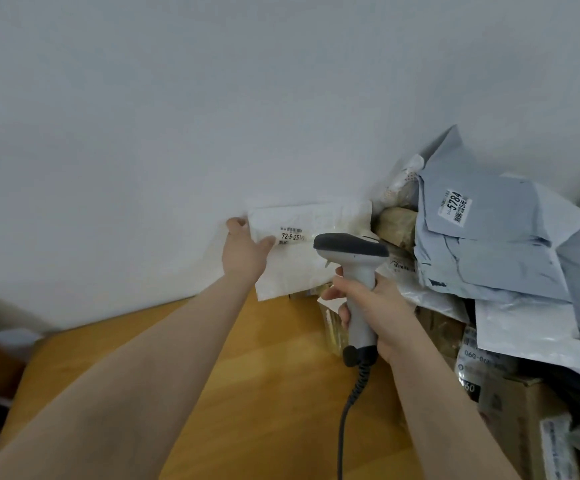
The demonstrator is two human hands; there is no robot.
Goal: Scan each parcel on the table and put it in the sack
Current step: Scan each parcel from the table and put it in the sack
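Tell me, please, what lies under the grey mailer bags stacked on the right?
Under the grey mailer bags show a white plastic bag, a brown-wrapped parcel and a cardboard box. Anything deeper in the pile is covered.

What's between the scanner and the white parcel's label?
Nothing visible. The left hand grips the parcel beside the label, thumb just left of it; the right hand holds the scanner to its right.

Left hand pinching, right hand gripping, both extended forward.
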